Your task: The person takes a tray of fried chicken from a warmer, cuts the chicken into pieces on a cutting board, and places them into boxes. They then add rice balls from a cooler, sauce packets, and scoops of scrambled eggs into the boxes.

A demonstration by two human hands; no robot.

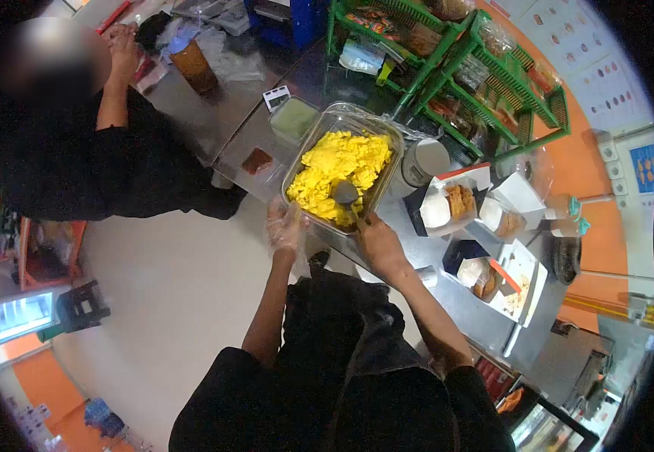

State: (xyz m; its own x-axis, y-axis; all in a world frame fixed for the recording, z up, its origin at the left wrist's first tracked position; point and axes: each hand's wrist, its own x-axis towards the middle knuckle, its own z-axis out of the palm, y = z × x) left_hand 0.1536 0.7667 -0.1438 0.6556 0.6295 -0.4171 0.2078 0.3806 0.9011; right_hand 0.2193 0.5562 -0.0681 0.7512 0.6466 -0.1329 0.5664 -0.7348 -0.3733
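A clear rectangular container [396, 162] of yellow scrambled egg [323, 162] stands near the front edge of the metal counter. My left hand [287, 226], in a clear plastic glove, grips the container's near left corner. My right hand [379, 245] is closed around the handle of a dark spoon [346, 193]. The spoon's head rests in the egg at the near right part of the container. My fingers hide part of the handle.
A green-lidded tub [294, 119] sits behind the container and a round canister [426, 162] to its right. Open food boxes [447, 207] and a white cutting board [526, 290] lie farther right. Green racks [447, 83] stand behind. A person in black [108, 169] is at the left.
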